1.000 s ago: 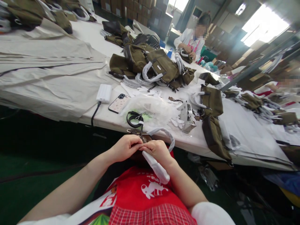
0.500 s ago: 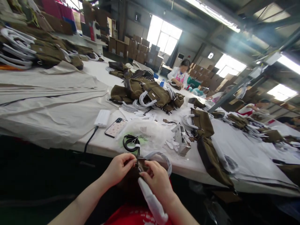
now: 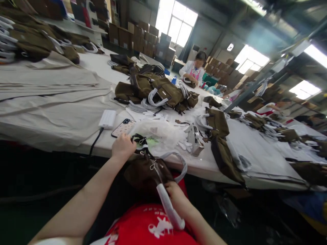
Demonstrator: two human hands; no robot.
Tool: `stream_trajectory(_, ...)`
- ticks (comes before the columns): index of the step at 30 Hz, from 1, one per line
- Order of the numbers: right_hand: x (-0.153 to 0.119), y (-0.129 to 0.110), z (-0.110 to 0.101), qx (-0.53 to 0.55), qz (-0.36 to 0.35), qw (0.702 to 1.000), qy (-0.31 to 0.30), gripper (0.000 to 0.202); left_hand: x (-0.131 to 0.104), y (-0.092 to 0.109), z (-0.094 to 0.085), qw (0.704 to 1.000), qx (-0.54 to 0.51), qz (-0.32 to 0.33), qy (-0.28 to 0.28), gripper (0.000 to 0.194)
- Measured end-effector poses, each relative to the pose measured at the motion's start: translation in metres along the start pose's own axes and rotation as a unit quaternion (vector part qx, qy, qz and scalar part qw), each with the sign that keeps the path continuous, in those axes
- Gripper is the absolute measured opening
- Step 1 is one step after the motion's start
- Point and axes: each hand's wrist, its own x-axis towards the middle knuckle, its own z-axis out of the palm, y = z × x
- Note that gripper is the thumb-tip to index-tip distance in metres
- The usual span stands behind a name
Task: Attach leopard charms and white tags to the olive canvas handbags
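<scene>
Seeing a dark brown soft bag [image 3: 140, 172]; left hand [image 3: 123, 148] closed on a coiled black strap [image 3: 141, 139]. Right hand [image 3: 176, 198] by a white-wrapped tubular handle [image 3: 168, 204]; its grip I can't tell. Bag at the white worktop [image 3: 258, 154] edge, before red apron [image 3: 135, 221].

Phone [image 3: 125, 126] on table [image 3: 258, 153], right of power bank [image 3: 107, 119]; bag pile [image 3: 170, 92] behind; handbag [image 3: 143, 170] nearer, perhaps touching table.

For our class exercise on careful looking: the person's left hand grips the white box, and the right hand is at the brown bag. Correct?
Not quite: in the head view, the left hand grips the black strap, not the white box. The right hand is indeed at the brown bag.
</scene>
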Motion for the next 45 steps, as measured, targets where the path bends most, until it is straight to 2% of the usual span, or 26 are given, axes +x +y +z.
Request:
stream_trajectory(2,-0.003,-0.007,-0.005,-0.031,-0.016,0.999,-0.015,0.024,-0.001,-0.005,-0.009,0.998,-0.04,0.007,0.058,0.034)
stream_trajectory(4,-0.005,-0.015,-0.008,-0.062,-0.023,0.998,-0.016,0.027,0.001,-0.01,-0.019,0.988,-0.144,-0.017,0.057,0.03)
stream_trajectory(5,-0.006,-0.02,-0.009,-0.075,-0.029,0.997,-0.016,0.027,0.003,-0.011,-0.024,0.973,-0.224,-0.033,0.05,0.028)
stream_trajectory(6,-0.006,-0.025,-0.01,-0.084,-0.037,0.996,-0.018,0.027,0.004,-0.012,-0.03,0.945,-0.319,-0.049,0.043,0.026)
stream_trajectory(7,-0.006,-0.031,-0.011,-0.091,-0.047,0.995,-0.021,0.027,0.004,-0.011,-0.037,0.904,-0.421,-0.062,0.039,0.024)
stream_trajectory(9,-0.005,-0.041,-0.013,-0.096,-0.066,0.993,-0.026,0.026,-0.001,-0.007,-0.052,0.796,-0.6,-0.076,0.023,0.019)
stream_trajectory(10,-0.004,-0.047,-0.014,-0.096,-0.073,0.992,-0.028,0.026,-0.006,-0.003,-0.061,0.746,-0.662,-0.074,0.006,0.018)
stream_trajectory(11,-0.002,-0.053,-0.016,-0.096,-0.079,0.992,-0.027,0.025,-0.013,0.001,-0.07,0.709,-0.702,-0.062,-0.016,0.018)
stream_trajectory(12,0.0,-0.059,-0.017,-0.096,-0.085,0.991,-0.023,0.024,-0.021,0.004,-0.079,0.69,-0.722,-0.041,-0.038,0.017)
stream_trajectory(13,0.003,-0.064,-0.018,-0.099,-0.091,0.991,-0.017,0.024,-0.03,0.008,-0.088,0.687,-0.724,-0.013,-0.062,0.016)
stream_trajectory(14,0.005,-0.07,-0.018,-0.103,-0.098,0.99,-0.011,0.023,-0.04,0.011,-0.096,0.695,-0.712,0.023,-0.094,0.015)
stream_trajectory(16,0.011,-0.079,-0.018,-0.109,-0.116,0.987,-0.002,0.022,-0.059,0.016,-0.109,0.731,-0.647,0.108,-0.19,0.016)
stream_trajectory(18,0.016,-0.085,-0.017,-0.099,-0.137,0.986,0.005,0.019,-0.075,0.02,-0.115,0.77,-0.528,0.196,-0.301,0.02)
stream_trajectory(19,0.018,-0.086,-0.016,-0.088,-0.148,0.985,0.01,0.02,-0.081,0.021,-0.115,0.789,-0.457,0.234,-0.338,0.022)
stream_trajectory(21,0.02,-0.087,-0.014,-0.069,-0.168,0.983,0.014,0.023,-0.089,0.023,-0.108,0.832,-0.328,0.285,-0.345,0.022)
stream_trajectory(24,0.019,-0.087,-0.013,-0.081,-0.171,0.982,-0.024,0.018,-0.091,0.021,-0.085,0.877,-0.218,0.298,-0.307,0.026)
stream_trajectory(26,0.016,-0.088,-0.016,-0.107,-0.144,0.981,-0.076,0.021,-0.088,0.015,-0.069,0.88,-0.2,0.287,-0.32,0.03)
stream_trajectory(28,0.012,-0.088,-0.021,-0.129,-0.116,0.978,-0.119,0.027,-0.086,0.009,-0.059,0.869,-0.203,0.281,-0.352,0.031)
stream_trajectory(32,0.005,-0.077,-0.035,-0.158,-0.043,0.974,-0.155,0.039,-0.086,0.001,-0.053,0.855,-0.202,0.271,-0.393,0.031)
stream_trajectory(34,0.003,-0.065,-0.042,-0.143,-0.001,0.98,-0.141,0.04,-0.088,0.0,-0.053,0.852,-0.196,0.272,-0.403,0.031)
stream_trajectory(36,0.003,-0.056,-0.045,-0.099,0.025,0.99,-0.099,0.036,-0.091,0.002,-0.051,0.845,-0.196,0.286,-0.408,0.03)
stream_trajectory(38,0.004,-0.052,-0.047,-0.057,0.041,0.996,-0.052,0.051,-0.094,0.006,-0.049,0.839,-0.186,0.303,-0.412,0.03)
stream_trajectory(40,0.006,-0.053,-0.046,-0.04,0.018,0.999,-0.026,0.07,-0.096,0.01,-0.047,0.835,-0.162,0.316,-0.421,0.032)
stream_trajectory(41,0.008,-0.055,-0.044,-0.042,-0.013,0.999,-0.025,0.073,-0.097,0.012,-0.046,0.833,-0.151,0.321,-0.425,0.031)
stream_trajectory(43,0.011,-0.057,-0.04,-0.06,-0.078,0.994,-0.048,0.063,-0.098,0.014,-0.044,0.833,-0.145,0.324,-0.425,0.033)
stream_trajectory(45,0.015,-0.058,-0.035,-0.092,-0.111,0.985,-0.099,0.039,-0.097,0.012,-0.041,0.837,-0.17,0.312,-0.415,0.048)
